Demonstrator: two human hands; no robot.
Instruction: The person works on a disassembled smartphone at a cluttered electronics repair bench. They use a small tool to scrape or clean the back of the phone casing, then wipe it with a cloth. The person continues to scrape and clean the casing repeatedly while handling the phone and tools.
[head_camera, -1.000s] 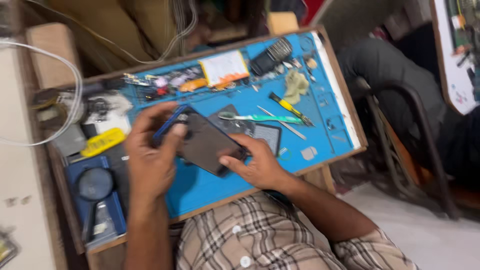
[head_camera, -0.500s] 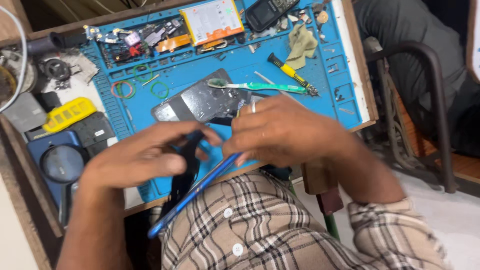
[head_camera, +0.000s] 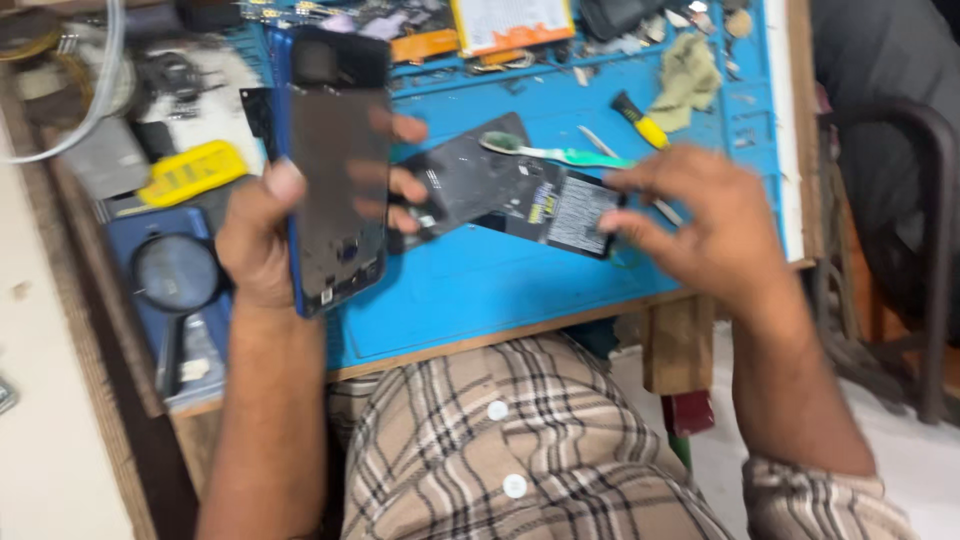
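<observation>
The left hand (head_camera: 262, 238) holds a blue-edged phone body (head_camera: 335, 170) upright, thumb on its near edge and fingers (head_camera: 405, 186) wrapped behind its far edge, so the dark inner face, with no screen panel on it, looks toward the camera. Just beyond those fingers, lying flat on the blue work mat (head_camera: 500, 285) of the counter, is a dark back panel (head_camera: 472, 180), and touching it on the side toward the right hand is a black battery (head_camera: 570, 212). The right hand (head_camera: 715, 225) hovers over the battery's far end, fingers loosely curled and half spread, gripping nothing; it is blurred, so whether a fingertip touches the battery cannot be told. A green-handled toothbrush (head_camera: 550, 153) lies on the mat between the 2 hands, just above the battery. Past the right hand sit a yellow-handled screwdriver (head_camera: 640, 120) and a crumpled olive cloth (head_camera: 688, 78). Beside the left hand's wrist rests a magnifying glass (head_camera: 176, 275) on a dark blue pad, with a yellow tool (head_camera: 192, 172) above it.
</observation>
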